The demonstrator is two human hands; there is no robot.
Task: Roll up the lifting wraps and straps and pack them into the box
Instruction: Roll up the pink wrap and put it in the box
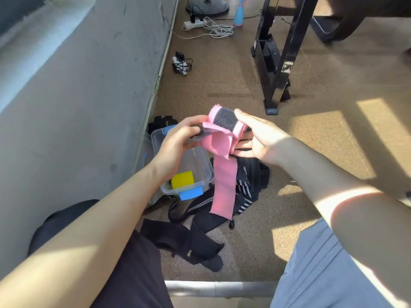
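Over a metal rail (220, 287) at knee level, a person rolls a pink lifting wrap (223, 185) between two bare hands, its free tail hanging straight down toward the speckled floor (222, 85). The left hand (178, 141) pinches the wrap's dark fastening tab and pink edge between thumb and curled fingers. The right hand (260, 138) holds the started roll, thumb pressed on its upper end and fingers reaching beneath, partly hidden. Soft, light and stretchy by its look, the wrap would likely spring loose unless kept taut. The sound hold appears to be on the roll's two ends, with the tail left to feed in under tension. Below the hands lie a black wrap (189, 245) with gold lettering and a heap of striped black straps (244, 187), all unrolled and limp, each probably best taken by one end. Just beside them, against the grey wall (89, 107), a clear plastic box (200, 161) stands open with one yellow roll (182, 179) inside, so the packing looks barely begun. Behind the box sit black gloves (162, 123). Farther along the wall lie a charger (181, 63) with coiled lead and a white power strip (193, 23), near a black table frame (280, 70).
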